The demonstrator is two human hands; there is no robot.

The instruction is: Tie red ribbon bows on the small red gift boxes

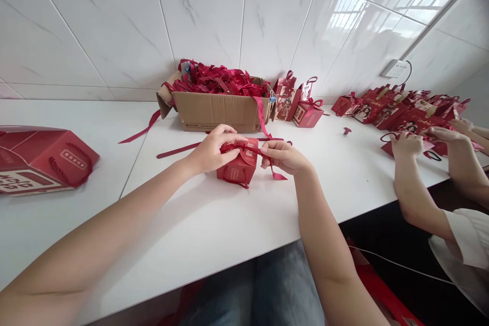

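A small red gift box (234, 173) with a rope handle on its front stands on the white table before me. Red ribbon (278, 175) runs across its top, with one tail hanging down at the right. My left hand (214, 150) rests at the box's left side, its thumb and fingers closed on the ribbon at the top. At the right, my right hand (283, 156) pinches the ribbon between thumb and fingers beside the box. Behind the box lies a flat red strip (178, 151).
A cardboard box (219, 110) heaped with red ribbons stands by the tiled wall. Finished-looking red boxes (308, 113) sit right of it. A larger red box (46, 160) lies at left. At right, another person's hands (410, 143) work among several red bags (414, 121).
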